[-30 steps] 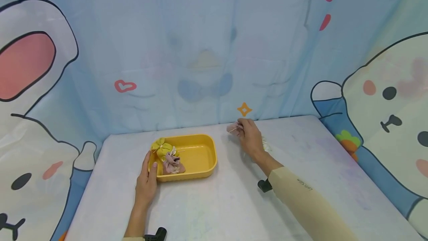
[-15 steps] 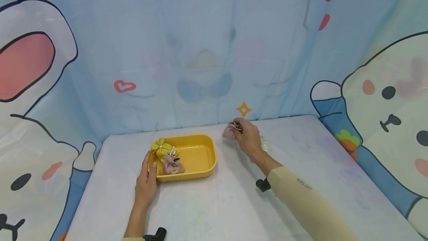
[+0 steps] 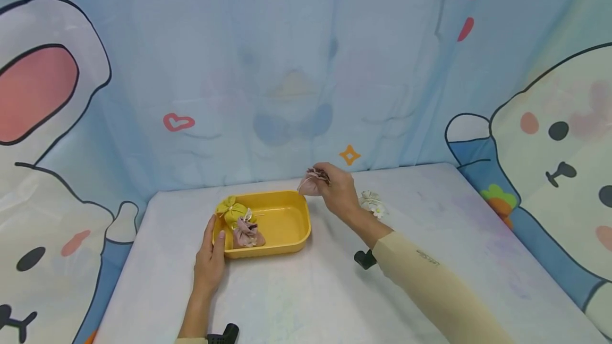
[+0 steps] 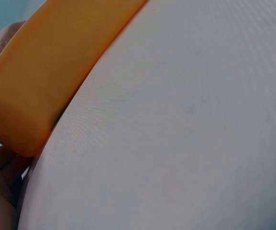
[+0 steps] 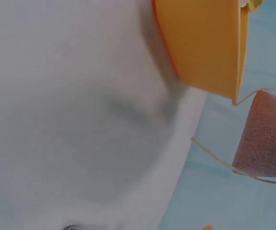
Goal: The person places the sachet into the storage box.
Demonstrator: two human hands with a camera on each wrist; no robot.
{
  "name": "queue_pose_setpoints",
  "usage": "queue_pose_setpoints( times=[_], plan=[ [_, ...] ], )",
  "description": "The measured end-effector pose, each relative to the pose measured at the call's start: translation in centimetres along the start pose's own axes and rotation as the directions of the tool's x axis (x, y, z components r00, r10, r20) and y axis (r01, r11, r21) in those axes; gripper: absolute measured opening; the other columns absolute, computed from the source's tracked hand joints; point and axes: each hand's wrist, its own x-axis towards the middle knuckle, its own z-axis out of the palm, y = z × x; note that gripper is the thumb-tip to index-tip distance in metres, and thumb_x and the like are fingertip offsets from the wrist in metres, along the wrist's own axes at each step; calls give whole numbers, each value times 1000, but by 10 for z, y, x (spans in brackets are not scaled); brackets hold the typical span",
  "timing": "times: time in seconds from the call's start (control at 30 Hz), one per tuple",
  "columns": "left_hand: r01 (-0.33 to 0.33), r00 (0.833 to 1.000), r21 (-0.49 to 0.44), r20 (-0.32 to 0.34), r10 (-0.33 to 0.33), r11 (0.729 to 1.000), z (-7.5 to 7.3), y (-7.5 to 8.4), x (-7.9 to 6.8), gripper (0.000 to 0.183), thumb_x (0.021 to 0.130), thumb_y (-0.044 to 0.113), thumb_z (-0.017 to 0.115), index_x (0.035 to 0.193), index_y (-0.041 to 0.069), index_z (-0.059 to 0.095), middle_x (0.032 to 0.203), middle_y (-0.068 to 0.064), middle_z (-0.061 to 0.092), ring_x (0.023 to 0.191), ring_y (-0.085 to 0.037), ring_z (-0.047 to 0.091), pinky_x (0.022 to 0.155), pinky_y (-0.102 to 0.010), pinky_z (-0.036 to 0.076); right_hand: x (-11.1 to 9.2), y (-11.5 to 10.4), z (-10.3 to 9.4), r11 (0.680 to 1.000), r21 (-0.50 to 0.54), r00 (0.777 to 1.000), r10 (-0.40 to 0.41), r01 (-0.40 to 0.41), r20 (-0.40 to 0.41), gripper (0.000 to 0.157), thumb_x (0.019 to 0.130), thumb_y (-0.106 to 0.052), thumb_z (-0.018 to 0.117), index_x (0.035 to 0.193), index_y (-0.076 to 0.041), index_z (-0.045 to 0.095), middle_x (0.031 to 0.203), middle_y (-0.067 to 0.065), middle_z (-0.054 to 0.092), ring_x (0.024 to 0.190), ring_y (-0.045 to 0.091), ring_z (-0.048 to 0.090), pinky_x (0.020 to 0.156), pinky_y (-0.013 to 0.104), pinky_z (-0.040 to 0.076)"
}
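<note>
My right hand (image 3: pixel 338 190) pinches a small dusty-pink drawstring pouch (image 3: pixel 309 185) by its gathered neck, raised at the right end of the yellow tray (image 3: pixel 287 251). The right wrist view shows this pouch (image 5: pixel 264 136) with its pale cords hanging loose, close to the tray's corner (image 5: pixel 204 52). At the tray's left end my left hand (image 3: pixel 209 264) holds the wall, thumb at the front corner and fingers along the side. Inside the tray's left part lie a yellow-green pouch (image 3: pixel 232 210) and another pink pouch (image 3: pixel 247 233).
A whitish pouch with a small white flower (image 3: pixel 373 204) lies on the table behind my right wrist. The pale table (image 3: pixel 287 301) ends at a blue cartoon-printed curtain (image 3: pixel 282 68) behind.
My right hand has carried the pink pouch leftward to the tray's right end, uncovering more of the whitish pouch. The left hand and tray stay put.
</note>
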Motion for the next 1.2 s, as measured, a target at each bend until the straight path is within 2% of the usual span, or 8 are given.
queue_pose_setpoints(
  times=[0.27, 0.53, 0.67, 0.93, 1.2],
  plan=[
    [7, 1000, 6, -1, -7, 1000, 1, 2, 1, 60, 113, 47, 34, 168, 31, 17, 174, 0, 21, 161, -31, 20, 130, -58, 20, 5, -16, 7, 999, 32, 999, -34, 34, 15, 26, 94, 3, 73, 119, -3, 72, 113, 12, 77, 101, 26, 76, 85, 36, 65],
    [8, 1000, 1, 1, -8, 1000, 1, 1, 1, 60, 113, 48, 34, 168, 32, 17, 174, 1, 22, 161, -32, 20, 130, -58, 20, 10, -30, 19, 995, 84, 995, -64, 57, 81, 25, 94, 2, 72, 118, -6, 71, 113, 10, 76, 102, 23, 76, 85, 33, 64],
    [8, 1000, -3, 1, -8, 1000, 0, 0, 1, 60, 113, 48, 35, 168, 33, 18, 174, 1, 22, 161, -32, 21, 130, -58, 20, 10, -38, 25, 995, 82, 991, -70, 61, 115, 27, 94, 2, 74, 119, -7, 71, 114, 9, 76, 102, 22, 76, 86, 31, 64],
    [-1, 1000, 2, 0, 1, 1000, 1, 1, 1, 60, 113, 48, 34, 168, 31, 18, 174, -1, 22, 161, -33, 21, 130, -58, 20, 9, -47, 36, 989, 93, 983, -123, 111, 134, 25, 93, 2, 74, 117, -7, 72, 112, 8, 76, 99, 21, 76, 84, 29, 64],
    [-14, 1000, -2, -13, 14, 1000, 0, 0, -1, 60, 113, 45, 36, 168, 29, 19, 174, -3, 24, 160, -33, 23, 129, -57, 21, 7, -54, 50, 990, 103, 975, -112, 94, 192, 24, 94, 1, 72, 116, -9, 73, 112, 7, 76, 97, 19, 74, 82, 29, 63]
  ],
)
